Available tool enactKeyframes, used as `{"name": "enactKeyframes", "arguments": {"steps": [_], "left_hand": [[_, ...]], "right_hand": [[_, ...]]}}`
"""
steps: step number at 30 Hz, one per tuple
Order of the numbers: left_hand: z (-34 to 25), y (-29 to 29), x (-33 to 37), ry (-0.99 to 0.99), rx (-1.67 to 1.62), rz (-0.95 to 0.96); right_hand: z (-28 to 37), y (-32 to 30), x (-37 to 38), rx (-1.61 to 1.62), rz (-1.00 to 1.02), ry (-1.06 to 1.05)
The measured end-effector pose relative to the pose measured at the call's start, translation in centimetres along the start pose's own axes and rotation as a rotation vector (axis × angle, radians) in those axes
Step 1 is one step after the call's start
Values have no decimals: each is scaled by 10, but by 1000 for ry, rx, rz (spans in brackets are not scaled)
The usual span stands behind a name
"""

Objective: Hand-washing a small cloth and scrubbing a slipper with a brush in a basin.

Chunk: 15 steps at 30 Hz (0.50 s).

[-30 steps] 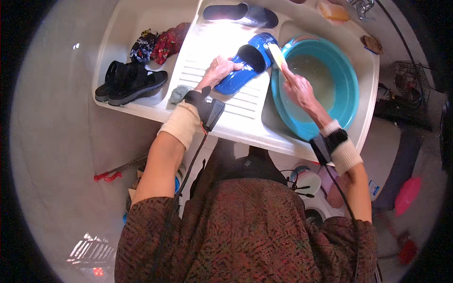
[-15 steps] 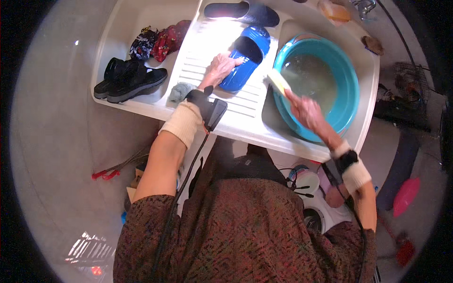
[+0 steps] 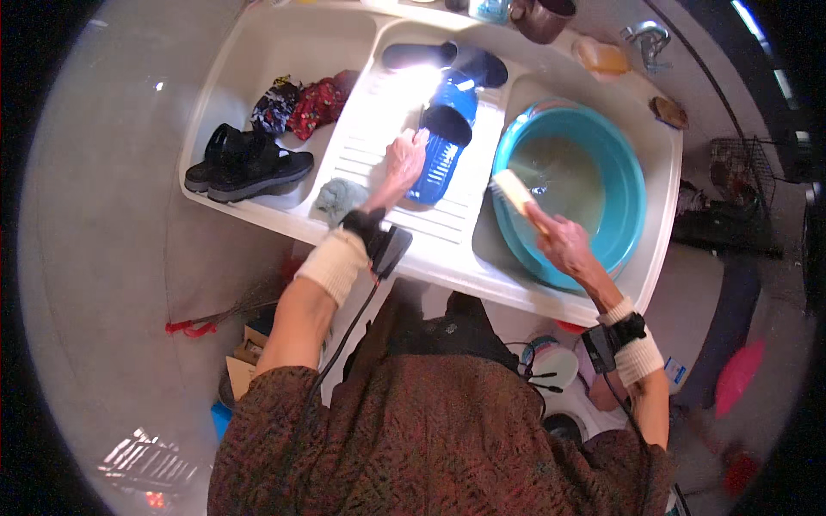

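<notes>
A blue slide slipper [image 3: 436, 176] lies lengthwise on the ribbed middle board of the sink. My left hand [image 3: 406, 159] grips its left edge beside the strap, fingers closed. Rows of texture show on the slipper's near part. A scrubbing brush with a pale head [image 3: 514, 189] and bristles facing left is held by the handle in my right hand [image 3: 568, 248]. That brush is over the left rim of a turquoise basin [image 3: 635, 185], which holds cloudy water. Behind the blue slipper lies a dark pair of slippers [image 3: 482, 67], partly washed out by glare.
Black sandals [image 3: 262, 163] and patterned cloth [image 3: 320, 107] lie in the left compartment of the white sink [image 3: 284, 39]. A grey-green rag [image 3: 341, 199] sits near the front edge. Orange soap [image 3: 602, 57], a brown mug [image 3: 544, 19], a tap [image 3: 650, 39] and another brush [image 3: 669, 113] line the back.
The view has shifted, showing more of the sink's back. The blue slipper now shows its textured surface and stands straighter. My right hand still holds the brush by the basin's left rim.
</notes>
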<state>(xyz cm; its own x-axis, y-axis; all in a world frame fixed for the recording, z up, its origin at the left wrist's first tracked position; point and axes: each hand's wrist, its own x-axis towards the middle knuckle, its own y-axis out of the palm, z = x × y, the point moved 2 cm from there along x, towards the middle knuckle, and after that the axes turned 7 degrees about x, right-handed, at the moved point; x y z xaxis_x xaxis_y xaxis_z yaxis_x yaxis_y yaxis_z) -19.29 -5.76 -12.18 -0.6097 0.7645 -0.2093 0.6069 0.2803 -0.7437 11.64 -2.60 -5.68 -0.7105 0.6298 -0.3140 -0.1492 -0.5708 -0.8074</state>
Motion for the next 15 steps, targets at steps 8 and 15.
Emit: {"name": "enactKeyframes", "arguments": {"steps": [8,15], "left_hand": [[56,-36,13,-332,60,136],[-62,-74,50,448,260,-201]], "right_hand": [[-72,16,15,291,-266,246],[-176,22,22,161,-332,424]]}}
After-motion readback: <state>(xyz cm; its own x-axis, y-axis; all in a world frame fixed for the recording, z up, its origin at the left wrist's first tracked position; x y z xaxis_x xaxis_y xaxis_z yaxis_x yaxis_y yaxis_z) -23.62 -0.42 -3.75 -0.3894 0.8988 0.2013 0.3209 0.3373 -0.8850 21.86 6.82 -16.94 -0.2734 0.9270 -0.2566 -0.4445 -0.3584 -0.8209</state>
